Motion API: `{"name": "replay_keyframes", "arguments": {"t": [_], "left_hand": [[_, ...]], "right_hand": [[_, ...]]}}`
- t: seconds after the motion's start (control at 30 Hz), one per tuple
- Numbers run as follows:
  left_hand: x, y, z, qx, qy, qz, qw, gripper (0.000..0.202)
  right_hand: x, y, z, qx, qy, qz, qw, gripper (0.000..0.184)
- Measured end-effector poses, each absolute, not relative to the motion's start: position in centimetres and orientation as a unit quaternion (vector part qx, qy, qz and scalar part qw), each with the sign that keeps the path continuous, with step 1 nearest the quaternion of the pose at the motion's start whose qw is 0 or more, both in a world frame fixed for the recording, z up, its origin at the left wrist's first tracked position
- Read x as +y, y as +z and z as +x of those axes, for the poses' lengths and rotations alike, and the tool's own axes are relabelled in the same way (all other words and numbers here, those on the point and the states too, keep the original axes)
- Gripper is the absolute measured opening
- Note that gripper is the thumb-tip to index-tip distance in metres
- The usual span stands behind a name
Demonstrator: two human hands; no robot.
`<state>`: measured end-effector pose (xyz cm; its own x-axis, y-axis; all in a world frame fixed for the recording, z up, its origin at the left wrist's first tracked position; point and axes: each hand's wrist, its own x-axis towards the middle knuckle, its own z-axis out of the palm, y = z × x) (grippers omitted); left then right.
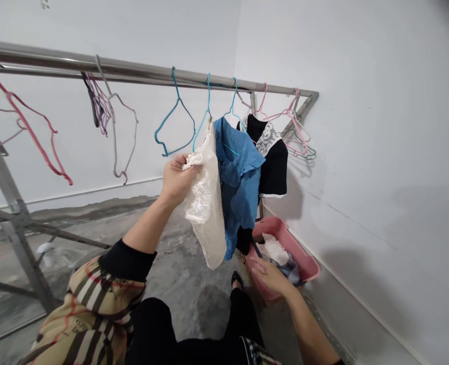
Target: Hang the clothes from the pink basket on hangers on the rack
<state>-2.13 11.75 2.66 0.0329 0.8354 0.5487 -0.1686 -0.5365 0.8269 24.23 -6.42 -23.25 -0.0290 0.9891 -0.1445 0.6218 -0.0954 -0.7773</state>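
Observation:
My left hand [180, 177] is closed on the near shoulder of a cream lace garment [207, 213], which hangs partly on a blue hanger [208, 104]. Right beside it hangs a blue shirt [239, 177] on another blue hanger. Farther along is a black top [273, 162] with a white lace collar. My right hand [268, 274] is low, in front of the near side of a pink basket [310, 266], fingers stretched out and nothing visible in them. White and grey-blue clothes [275, 251] lie inside the basket.
A metal rail [140, 68] runs across the view. From it hang a bare blue hanger [174, 126], a grey hanger [113, 116], a red hanger [32, 126] and several pink ones at the far end. The rack's leg [19, 228] stands left; a white wall [380, 152] stands right.

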Motion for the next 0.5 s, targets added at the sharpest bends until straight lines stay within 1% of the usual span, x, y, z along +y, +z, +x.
{"name": "replay_keyframes", "arguments": {"t": [0.17, 0.27, 0.33, 0.37, 0.43, 0.5], "left_hand": [[11.7, 3.2, -3.0, 0.238, 0.603, 0.595, 0.476, 0.026], [11.9, 3.1, -3.3, 0.242, 0.603, 0.605, 0.46, 0.026], [12.0, 2.9, -3.4, 0.263, 0.611, 0.631, 0.398, 0.023], [12.0, 2.8, -3.4, 0.277, 0.617, 0.65, 0.347, 0.021], [12.3, 2.4, -3.4, 0.299, 0.624, 0.687, 0.221, 0.019], [12.7, 1.9, -3.5, 0.306, 0.616, 0.718, 0.103, 0.023]], "right_hand": [[-6.4, -23.6, 24.0, -0.62, 0.367, -0.648, 0.247, 0.054], [-6.4, -23.8, 23.9, -0.619, 0.369, -0.648, 0.247, 0.054], [-6.5, -23.9, 23.8, -0.617, 0.37, -0.65, 0.246, 0.054], [-6.5, -23.9, 23.7, -0.617, 0.37, -0.651, 0.243, 0.055], [-6.6, -23.9, 23.6, -0.618, 0.37, -0.653, 0.236, 0.055], [-6.6, -24.0, 23.4, -0.618, 0.374, -0.651, 0.234, 0.054]]}}
